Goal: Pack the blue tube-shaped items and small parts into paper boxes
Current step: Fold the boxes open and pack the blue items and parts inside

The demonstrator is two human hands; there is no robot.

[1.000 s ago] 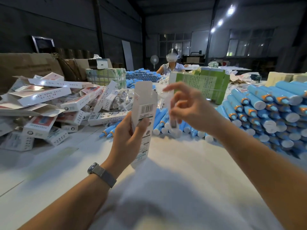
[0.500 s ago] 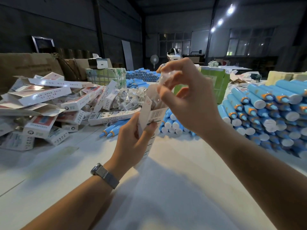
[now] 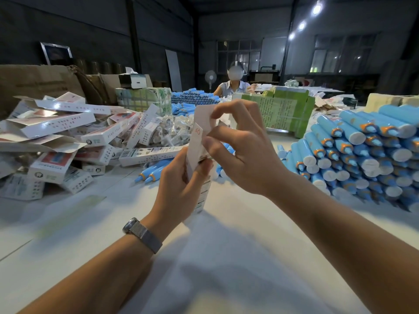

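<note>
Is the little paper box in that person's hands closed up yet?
Not yet. The paper box, gripped upright by the left hand, has its top flap standing up, pinched by the right hand.

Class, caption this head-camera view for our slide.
Left hand holds a paper box upright; right hand pinches its top flap.

Dim hall, three ceiling lamps (image 3: pixel 301 25) glaring upper right; the white table (image 3: pixel 260 234) below them shines brightly, forearms casting soft shadows. Table's near-left edge smears; wide-angle bending at borders.
</note>
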